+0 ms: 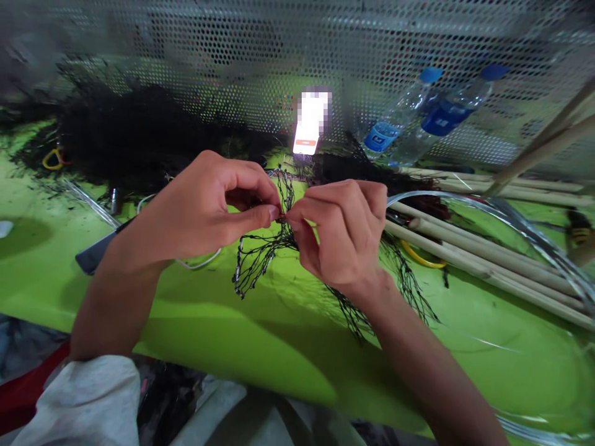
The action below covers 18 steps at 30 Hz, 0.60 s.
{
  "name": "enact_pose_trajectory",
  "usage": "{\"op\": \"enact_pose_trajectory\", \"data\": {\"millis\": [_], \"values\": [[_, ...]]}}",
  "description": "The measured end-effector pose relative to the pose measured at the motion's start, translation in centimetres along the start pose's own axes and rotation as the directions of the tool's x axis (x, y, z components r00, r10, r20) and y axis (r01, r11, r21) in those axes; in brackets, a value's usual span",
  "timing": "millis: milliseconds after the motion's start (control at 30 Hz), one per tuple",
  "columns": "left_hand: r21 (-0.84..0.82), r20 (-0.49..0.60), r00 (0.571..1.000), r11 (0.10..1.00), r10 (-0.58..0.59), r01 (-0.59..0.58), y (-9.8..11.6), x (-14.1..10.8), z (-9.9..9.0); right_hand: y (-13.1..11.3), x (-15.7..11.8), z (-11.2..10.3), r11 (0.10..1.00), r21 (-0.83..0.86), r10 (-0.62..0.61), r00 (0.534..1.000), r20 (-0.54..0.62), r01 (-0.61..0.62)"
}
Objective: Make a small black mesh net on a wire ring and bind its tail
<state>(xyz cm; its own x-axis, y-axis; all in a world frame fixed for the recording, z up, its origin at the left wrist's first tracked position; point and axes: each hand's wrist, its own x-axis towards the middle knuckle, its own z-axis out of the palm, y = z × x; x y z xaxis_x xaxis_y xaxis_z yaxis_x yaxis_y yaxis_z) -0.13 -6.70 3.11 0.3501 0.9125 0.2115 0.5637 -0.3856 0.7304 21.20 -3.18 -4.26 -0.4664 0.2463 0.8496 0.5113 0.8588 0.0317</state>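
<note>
My left hand (220, 207) and my right hand (341, 226) meet fingertip to fingertip over the green table (195, 347). Both are closed in a pinch on a gathered point of black netting (260, 260). A tiny reddish strand seems to show between the fingertips, too small to make out. Knotted mesh fans out below and to the left of the pinch, and a short bunch rises above it. More loose black strands (411, 285) spread out beneath my right wrist. The fingers partly hide the gathered point.
A lit phone (309, 124) leans against the perforated metal panel (223, 62). Two water bottles (383, 133) tilt at the back right. Wooden sticks (488, 260) and clear tubing (525, 226) lie at right. A black netting heap (125, 133), yellow-handled tool (52, 159) and dark device (95, 251) are left.
</note>
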Motion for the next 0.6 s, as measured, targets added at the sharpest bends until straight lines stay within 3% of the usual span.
{"op": "enact_pose_trajectory", "data": {"millis": [100,167,333,467,600], "values": [[0.031,-0.026,1.000,0.999,-0.017,0.018,-0.2,0.0,0.1,0.0,0.3,-0.1,0.971,0.233,0.063,0.998,-0.030,-0.054],[0.060,-0.030,0.999,0.998,-0.019,0.021,-0.3,0.1,0.1,-0.1,0.4,-0.1,0.920,0.376,0.113,0.993,0.018,-0.112],[0.133,-0.038,0.999,0.991,0.026,-0.020,-0.3,0.2,0.2,-0.7,0.1,0.7,0.681,0.679,0.261,0.957,0.127,-0.276],[0.138,-0.042,0.999,0.990,0.013,-0.007,-0.2,0.3,0.3,-1.1,-0.2,1.2,0.564,0.751,0.392,0.912,0.122,-0.343],[0.134,-0.057,0.998,0.991,-0.017,0.025,-0.3,0.2,0.3,-0.8,-0.3,0.8,0.595,0.736,0.351,0.928,0.122,-0.322]]}}
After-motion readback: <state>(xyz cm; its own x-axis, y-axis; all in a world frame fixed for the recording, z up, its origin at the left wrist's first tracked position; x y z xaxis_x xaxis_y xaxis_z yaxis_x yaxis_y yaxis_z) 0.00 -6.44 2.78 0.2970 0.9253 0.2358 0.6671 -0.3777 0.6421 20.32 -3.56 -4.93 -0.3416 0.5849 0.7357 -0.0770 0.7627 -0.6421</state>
